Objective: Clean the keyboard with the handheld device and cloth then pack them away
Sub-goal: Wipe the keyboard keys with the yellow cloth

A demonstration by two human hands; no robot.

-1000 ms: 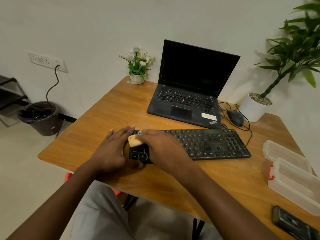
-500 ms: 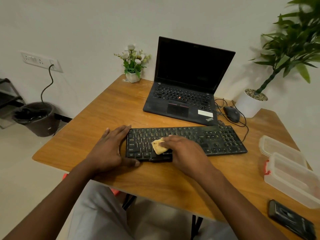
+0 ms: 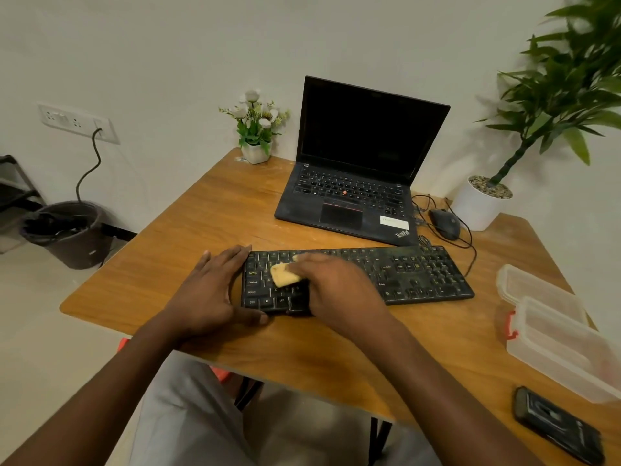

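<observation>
Where right hand holds cloth, keyboard keys lie hidden; fingers blurred.

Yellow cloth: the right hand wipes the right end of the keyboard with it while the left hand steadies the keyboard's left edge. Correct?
Wrong end. In the head view the right hand holds the yellow cloth on the left end of the keyboard, not the right end. The left hand does rest against the keyboard's left edge.

Glossy wood table; matt plastic keyboard; soft cloth.
</observation>
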